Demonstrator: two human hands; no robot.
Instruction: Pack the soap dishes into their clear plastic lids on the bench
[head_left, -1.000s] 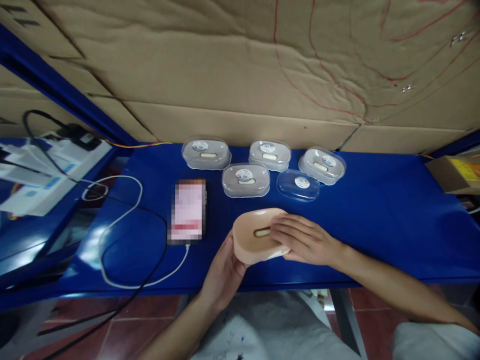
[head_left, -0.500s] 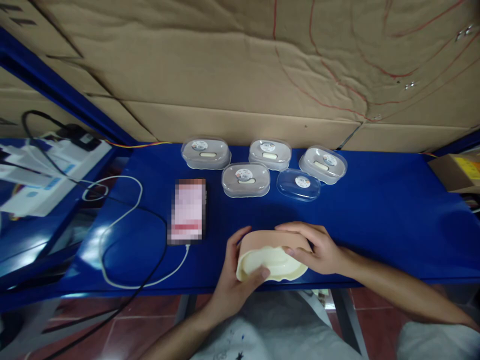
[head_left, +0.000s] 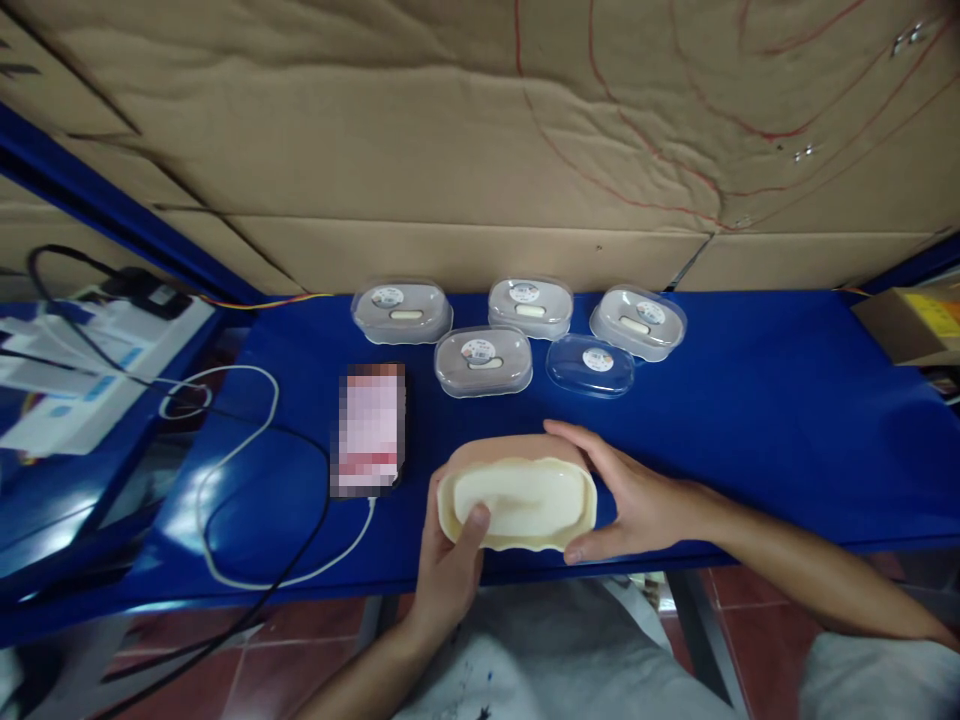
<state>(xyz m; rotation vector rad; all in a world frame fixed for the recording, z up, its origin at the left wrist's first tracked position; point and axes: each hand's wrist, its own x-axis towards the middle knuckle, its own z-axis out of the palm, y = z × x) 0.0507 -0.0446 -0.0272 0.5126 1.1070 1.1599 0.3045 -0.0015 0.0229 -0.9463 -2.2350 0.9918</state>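
An oval soap-box-like container [head_left: 517, 452], pink outside with a cream wavy-rimmed inside, is tilted so that its hollow faces me. My left hand [head_left: 450, 560] grips its left end, thumb pressed inside the cream hollow and fingers hidden behind. Around the right end is my right hand [head_left: 637, 495], fingertips on the far pink wall and thumb at the near right corner of the rim. Beyond the hands lies a loose clear lid [head_left: 589, 367] with a round sticker. Beside it stands a clear-lidded oval box [head_left: 484, 362] with a similar sticker.
More lidded boxes stand along the cardboard wall [head_left: 450, 250]: a left one [head_left: 403, 312], a middle one [head_left: 530, 308] and a right one [head_left: 637, 322]. A phone [head_left: 369, 430] with a white cable lies left. Power strips [head_left: 112, 370] sit far left, a carton [head_left: 907, 325] far right.
The container has turned, its hollow facing me more fully, and shifted a little left. My right thumb has moved from inside the hollow to the near right corner.
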